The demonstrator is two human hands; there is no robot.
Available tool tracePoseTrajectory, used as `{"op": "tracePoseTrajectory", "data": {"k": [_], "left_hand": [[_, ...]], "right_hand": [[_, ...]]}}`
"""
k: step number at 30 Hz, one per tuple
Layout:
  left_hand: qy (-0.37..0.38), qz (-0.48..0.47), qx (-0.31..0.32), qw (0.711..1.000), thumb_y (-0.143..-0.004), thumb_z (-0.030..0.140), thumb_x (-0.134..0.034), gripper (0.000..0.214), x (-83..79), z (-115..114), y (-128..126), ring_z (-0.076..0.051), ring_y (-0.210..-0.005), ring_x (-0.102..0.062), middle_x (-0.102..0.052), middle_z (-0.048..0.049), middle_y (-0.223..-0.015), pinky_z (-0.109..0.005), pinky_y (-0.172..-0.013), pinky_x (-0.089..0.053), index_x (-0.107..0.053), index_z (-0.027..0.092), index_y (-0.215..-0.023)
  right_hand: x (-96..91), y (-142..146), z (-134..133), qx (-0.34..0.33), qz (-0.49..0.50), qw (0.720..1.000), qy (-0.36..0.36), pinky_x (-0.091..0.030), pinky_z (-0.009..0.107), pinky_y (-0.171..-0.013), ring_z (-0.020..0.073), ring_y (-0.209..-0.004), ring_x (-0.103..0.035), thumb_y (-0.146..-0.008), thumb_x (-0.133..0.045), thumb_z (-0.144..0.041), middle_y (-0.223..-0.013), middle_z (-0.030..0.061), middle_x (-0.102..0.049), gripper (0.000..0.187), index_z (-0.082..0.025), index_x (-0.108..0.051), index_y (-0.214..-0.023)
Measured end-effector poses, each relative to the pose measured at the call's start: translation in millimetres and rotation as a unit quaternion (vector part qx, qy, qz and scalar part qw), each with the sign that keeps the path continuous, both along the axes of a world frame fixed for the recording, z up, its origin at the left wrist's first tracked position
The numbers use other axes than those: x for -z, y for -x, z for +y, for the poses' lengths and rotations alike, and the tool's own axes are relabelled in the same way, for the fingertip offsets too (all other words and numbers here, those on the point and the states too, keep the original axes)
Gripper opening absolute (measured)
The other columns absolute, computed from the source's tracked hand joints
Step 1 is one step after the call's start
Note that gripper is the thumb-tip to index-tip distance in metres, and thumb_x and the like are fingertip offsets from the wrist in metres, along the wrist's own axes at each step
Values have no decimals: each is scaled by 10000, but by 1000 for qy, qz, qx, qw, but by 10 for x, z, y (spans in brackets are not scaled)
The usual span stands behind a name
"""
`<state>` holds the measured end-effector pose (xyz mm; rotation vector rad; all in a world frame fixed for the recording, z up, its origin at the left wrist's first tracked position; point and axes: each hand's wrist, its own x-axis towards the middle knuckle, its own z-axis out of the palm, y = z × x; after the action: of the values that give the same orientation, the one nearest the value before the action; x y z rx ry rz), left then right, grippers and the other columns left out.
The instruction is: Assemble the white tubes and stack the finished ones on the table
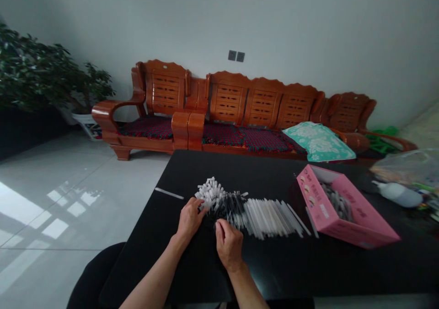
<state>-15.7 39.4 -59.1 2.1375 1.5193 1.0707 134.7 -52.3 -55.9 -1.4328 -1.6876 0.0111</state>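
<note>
My left hand (190,217) reaches to the near left side of a pile of small white caps (211,191), thumb and fingers apart at its edge. Close by on the right, my right hand (229,244) is closed in a pinch; whatever lies between its fingertips is too small to make out. Just beyond it lie several slim pieces with black ends (232,206), bunched against the caps. A row of whitish pen-like tubes (269,217) continues to the right, side by side. Small dark bits near my fingertips are hard to tell apart.
A pink box (360,233) holding greyish pieces stands on the black table (274,268), right of the tubes. One white stick (169,193) lies alone at the left. Beyond are a white bottle (399,193), a clear plastic bag (408,167) and a wooden sofa (228,98).
</note>
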Motion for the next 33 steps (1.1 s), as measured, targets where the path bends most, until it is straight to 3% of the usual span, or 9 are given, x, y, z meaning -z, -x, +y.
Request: {"op": "tracePoseTrajectory", "data": {"k": [8, 13, 16, 19, 27, 31, 33], "left_hand": [[-23, -28, 25, 999, -829, 287, -633, 187, 50, -61, 8, -145, -660, -580, -616, -30, -882, -256, -654, -455, -665, 198, -991], [-16, -38, 28, 999, -819, 272, -648, 195, 38, -50, 15, -142, -649, -565, -601, -24, -862, -255, -647, -452, -668, 194, -996], [-15, -48, 27, 998, -817, 269, -646, 202, 40, -45, 16, -144, -647, -561, -594, -17, -839, -258, -649, -452, -672, 198, -1005], [-12, -57, 27, 998, -821, 265, -633, 197, 42, -48, 19, -144, -643, -558, -588, -12, -820, -260, -649, -452, -676, 200, -1002], [-11, -74, 18, 997, -832, 263, -604, 181, -17, -60, 27, -145, -623, -554, -579, -10, -761, -265, -635, -449, -696, 187, -967], [-4, -116, 25, 993, -856, 306, -583, 189, -90, -101, 15, -146, -637, -575, -615, -24, -763, -261, -633, -455, -717, 187, -917], [45, -174, 54, 982, -866, 353, -575, 231, -127, -128, -15, -140, -603, -579, -636, -28, -738, -245, -582, -457, -723, 180, -909]], "right_hand": [[-3, -111, 9, 115, 20, 993, -12, -450, 236, -677, 172, -711, -694, -983, -408, -278, -810, 89, -739, 320, -150, -694, -918], [-117, -235, 92, 207, -34, 970, 118, -387, 243, -613, 172, -679, -676, -960, -477, -276, -765, 55, -735, 247, -197, -704, -902], [-215, -238, 146, 212, -98, 954, 187, -357, 244, -598, 170, -678, -667, -939, -541, -314, -744, 43, -728, 194, -216, -691, -867], [-259, -213, 171, 213, -152, 943, 206, -336, 259, -586, 176, -682, -668, -930, -557, -325, -743, 44, -722, 191, -211, -669, -826], [-166, -211, 188, 215, -213, 936, 180, -292, 283, -546, 186, -629, -652, -931, -524, -226, -704, 54, -699, 203, -190, -632, -763], [-130, -200, 159, 225, -177, 952, 111, -288, 271, -545, 156, -577, -616, -932, -528, -215, -629, 32, -659, 233, -191, -606, -713], [-118, -166, 131, 207, -150, 965, 56, -299, 262, -557, 142, -564, -600, -953, -498, -225, -603, 20, -637, 277, -191, -591, -694]]}}
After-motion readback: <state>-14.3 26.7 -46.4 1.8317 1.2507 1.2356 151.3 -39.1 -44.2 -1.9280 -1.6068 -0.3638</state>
